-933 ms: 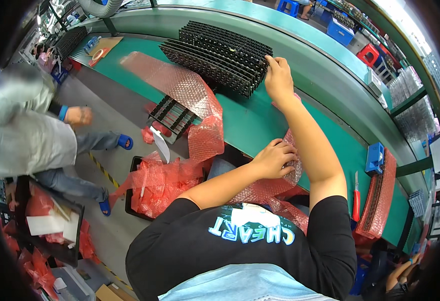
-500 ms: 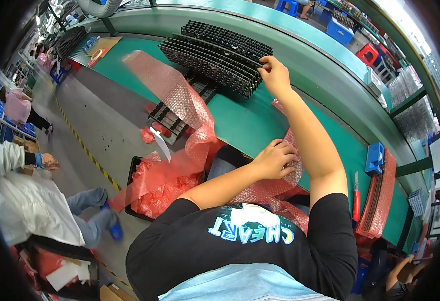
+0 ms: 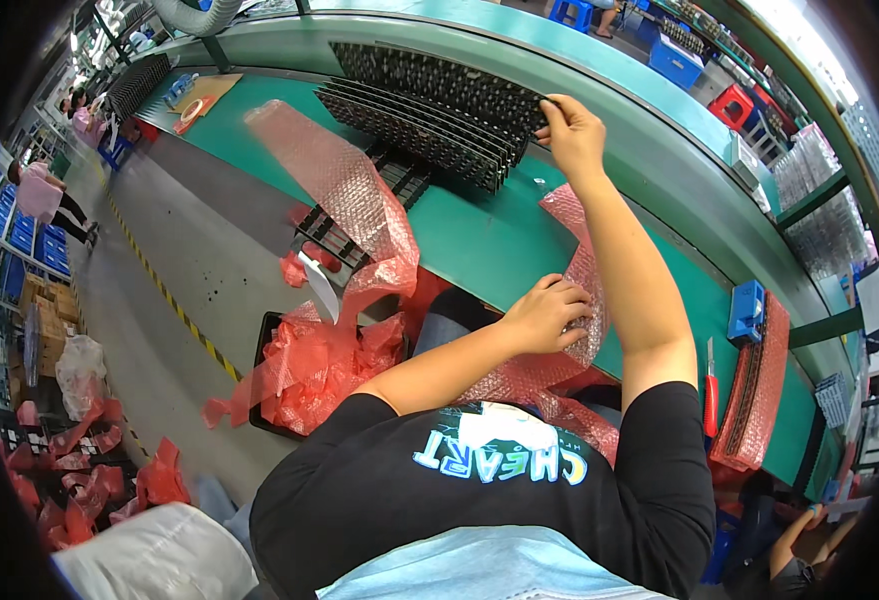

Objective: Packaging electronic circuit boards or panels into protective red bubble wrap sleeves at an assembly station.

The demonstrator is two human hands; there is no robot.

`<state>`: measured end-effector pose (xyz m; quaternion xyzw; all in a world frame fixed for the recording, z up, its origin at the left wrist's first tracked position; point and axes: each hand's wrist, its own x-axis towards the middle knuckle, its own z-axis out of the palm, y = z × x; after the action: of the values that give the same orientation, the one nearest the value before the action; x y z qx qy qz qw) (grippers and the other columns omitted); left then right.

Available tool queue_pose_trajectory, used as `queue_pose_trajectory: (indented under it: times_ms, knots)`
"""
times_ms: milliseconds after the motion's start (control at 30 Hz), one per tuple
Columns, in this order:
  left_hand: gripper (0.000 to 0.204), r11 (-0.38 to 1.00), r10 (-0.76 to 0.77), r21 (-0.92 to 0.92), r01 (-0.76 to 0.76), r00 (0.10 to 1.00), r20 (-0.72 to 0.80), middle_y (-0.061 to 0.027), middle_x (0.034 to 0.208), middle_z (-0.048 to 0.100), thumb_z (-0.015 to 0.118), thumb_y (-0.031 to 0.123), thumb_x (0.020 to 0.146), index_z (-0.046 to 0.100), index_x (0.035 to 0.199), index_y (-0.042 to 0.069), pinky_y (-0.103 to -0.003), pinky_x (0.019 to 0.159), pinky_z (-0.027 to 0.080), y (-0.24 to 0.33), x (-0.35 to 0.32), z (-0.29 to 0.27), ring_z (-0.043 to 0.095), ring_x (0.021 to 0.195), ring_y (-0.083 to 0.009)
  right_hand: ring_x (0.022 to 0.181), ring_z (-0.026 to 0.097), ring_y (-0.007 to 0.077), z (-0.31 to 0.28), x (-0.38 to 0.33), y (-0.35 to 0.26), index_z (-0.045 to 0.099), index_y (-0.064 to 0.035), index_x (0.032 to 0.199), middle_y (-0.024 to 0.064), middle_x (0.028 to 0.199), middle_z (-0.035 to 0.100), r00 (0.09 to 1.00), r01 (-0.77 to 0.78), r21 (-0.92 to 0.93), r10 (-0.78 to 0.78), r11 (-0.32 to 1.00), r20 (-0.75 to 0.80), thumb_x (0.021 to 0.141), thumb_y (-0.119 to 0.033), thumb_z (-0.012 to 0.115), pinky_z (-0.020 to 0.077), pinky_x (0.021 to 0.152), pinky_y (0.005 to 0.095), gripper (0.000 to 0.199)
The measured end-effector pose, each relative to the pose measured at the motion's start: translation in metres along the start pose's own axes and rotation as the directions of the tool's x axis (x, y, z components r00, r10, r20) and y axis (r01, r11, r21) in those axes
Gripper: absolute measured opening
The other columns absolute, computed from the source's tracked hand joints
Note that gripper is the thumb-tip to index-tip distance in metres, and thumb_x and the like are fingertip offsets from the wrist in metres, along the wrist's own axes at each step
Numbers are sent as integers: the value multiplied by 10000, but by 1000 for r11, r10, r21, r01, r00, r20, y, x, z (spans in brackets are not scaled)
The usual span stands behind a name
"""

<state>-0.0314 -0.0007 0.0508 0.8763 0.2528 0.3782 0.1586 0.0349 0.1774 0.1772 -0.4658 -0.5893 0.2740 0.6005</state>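
My right hand reaches to the far side of the green bench and pinches the right end of a long black perforated panel. That panel leans at the back of a row of upright black panels, its broad face showing. Nearer to me, my left hand has its fingers curled over a strip of pink bubble wrap, which runs from the bench down toward my lap. The underside of this grip is hidden.
Another pink bubble-wrap sheet lies across a black slotted rack. At the right are a red-handled knife, a blue tape dispenser and a wrapped bundle. A bin of pink wrap stands left; a white-clad person is lower left.
My right hand has moved slightly right, and the panel at its fingertips now shows its broad face behind the row. My left hand has barely moved. The person in white has shifted down-frame.
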Motion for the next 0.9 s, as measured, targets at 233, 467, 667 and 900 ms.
queue_pose_trajectory:
  times_ms: [233, 467, 667, 900]
  knots:
    - [255, 1000, 26, -6, -26, 1000, -7, -27, 1122, 653, 689, 280, 791, 702, 992, 124, -403, 1053, 363, 0, 1, 4, 593, 1021, -237, 591, 643, 135, -74, -43, -44, 637, 16, 1140, 77, 772, 654, 985, -106, 362, 148, 926, -92, 953, -147, 632, 510, 522, 230, 248]
    - [443, 965, -123, -199, 172, 963, 238, -91, 1097, 694, 367, 386, 1019, 664, 1157, 88, -408, 997, 400, -21, 8, -4, 619, 915, -305, 419, 494, 52, -160, -176, -33, 516, -113, 1100, -20, 773, 586, 851, -375, 715, 525, 589, 15, 1020, -176, 535, 346, 355, 204, 104]
    - [630, 222, -353, -925, 307, 910, 217, -108, 1134, 684, 222, 495, 1037, 588, 1226, 19, -377, 922, 484, -52, 4, 16, 651, 984, -234, 478, 573, 130, -161, -282, -17, 496, -43, 1206, 37, 766, 597, 853, -232, 656, 474, 718, -217, 1011, -157, 556, 439, 397, 235, 234]
    - [319, -15, -562, -946, 325, 779, 277, -111, 1119, 689, 521, 209, 1004, 572, 1255, 19, -325, 867, 532, -16, 15, 0, 675, 950, -208, 517, 592, 130, -186, -280, -10, 636, -4, 1049, 90, 819, 666, 908, -374, 394, 419, 840, -32, 1024, -156, 522, 483, 462, 231, 192]
